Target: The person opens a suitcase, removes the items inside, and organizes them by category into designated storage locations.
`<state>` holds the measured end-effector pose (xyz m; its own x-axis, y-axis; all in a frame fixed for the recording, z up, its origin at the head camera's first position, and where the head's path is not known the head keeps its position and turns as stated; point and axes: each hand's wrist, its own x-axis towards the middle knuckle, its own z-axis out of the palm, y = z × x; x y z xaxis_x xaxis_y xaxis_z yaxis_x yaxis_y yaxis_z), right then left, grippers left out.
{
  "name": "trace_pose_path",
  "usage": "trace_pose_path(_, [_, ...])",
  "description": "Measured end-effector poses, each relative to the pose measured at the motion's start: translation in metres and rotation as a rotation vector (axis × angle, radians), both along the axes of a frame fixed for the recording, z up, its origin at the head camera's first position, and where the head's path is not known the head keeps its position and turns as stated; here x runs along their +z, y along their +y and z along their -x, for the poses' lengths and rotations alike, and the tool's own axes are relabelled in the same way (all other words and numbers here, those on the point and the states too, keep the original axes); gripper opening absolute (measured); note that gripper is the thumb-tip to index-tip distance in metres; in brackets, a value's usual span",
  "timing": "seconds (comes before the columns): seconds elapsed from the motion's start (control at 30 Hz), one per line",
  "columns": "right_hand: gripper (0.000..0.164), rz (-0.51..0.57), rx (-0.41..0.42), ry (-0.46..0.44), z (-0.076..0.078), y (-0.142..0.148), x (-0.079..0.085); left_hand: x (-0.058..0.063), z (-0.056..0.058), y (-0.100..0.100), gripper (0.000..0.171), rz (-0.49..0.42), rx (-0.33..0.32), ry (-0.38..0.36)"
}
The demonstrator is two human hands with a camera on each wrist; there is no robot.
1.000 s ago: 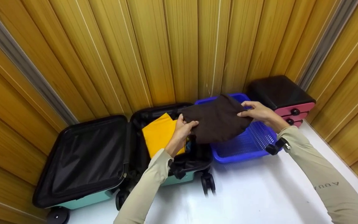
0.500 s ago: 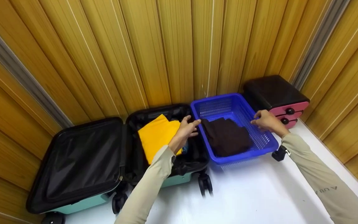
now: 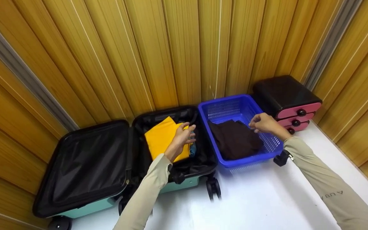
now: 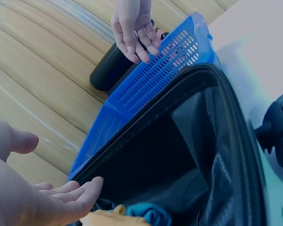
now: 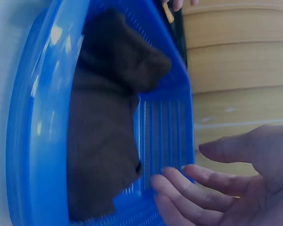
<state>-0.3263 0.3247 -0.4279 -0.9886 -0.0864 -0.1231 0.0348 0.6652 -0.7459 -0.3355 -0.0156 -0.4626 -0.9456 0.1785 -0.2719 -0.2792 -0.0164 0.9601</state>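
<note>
A dark brown folded cloth (image 3: 235, 139) lies in the blue plastic basket (image 3: 222, 164), and the right wrist view shows the same cloth (image 5: 104, 132) against the basket's wall. My right hand (image 3: 264, 124) hovers over the basket's right side with relaxed fingers and nothing in them. Over the open suitcase (image 3: 203, 169) my left hand (image 3: 181, 137) is held with fingers spread loosely, also holding nothing. Beneath it in the suitcase is a yellow folded cloth (image 3: 160, 137), with a blue-teal cloth (image 3: 192, 149) showing at its right edge.
The suitcase's other half (image 3: 91, 166) lies opened out to the left. Right of the basket stands a small black cabinet (image 3: 286, 91) with pink drawer fronts. Wooden panelling (image 3: 184, 54) rises close behind everything, and white floor (image 3: 251, 198) lies in front.
Both hands held the brown cloth above the basket; they have let it go, and it lies inside. My left hand has moved left over the yellow cloth.
</note>
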Motion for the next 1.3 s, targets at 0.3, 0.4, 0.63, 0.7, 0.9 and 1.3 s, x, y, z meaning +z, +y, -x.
trace_pose_path(0.3, [0.017,0.191,0.014,0.022,0.010,-0.031,-0.008,-0.002,-0.007,-0.032,0.060,0.026,0.047,0.017])
trace_pose_path(0.4, [0.019,0.226,0.034,0.022,0.012,-0.041,-0.009,0.000,-0.006,-0.042,0.056,0.040,0.079,0.020])
trace_pose_path(0.63, [0.021,0.292,0.091,-0.007,0.019,-0.065,-0.008,-0.002,-0.005,-0.062,0.047,0.048,0.185,0.015])
trace_pose_path(0.7, [0.021,0.320,0.093,-0.039,0.022,-0.071,-0.007,-0.004,-0.006,-0.067,0.047,0.049,0.193,0.007])
trace_pose_path(0.9, [0.021,0.403,0.097,-0.149,0.028,-0.085,-0.008,-0.010,-0.007,-0.079,0.044,0.046,0.240,0.003])
trace_pose_path(1.3, [0.022,0.520,0.135,-0.215,0.033,-0.118,-0.008,-0.012,-0.015,-0.109,0.042,0.097,0.276,0.000])
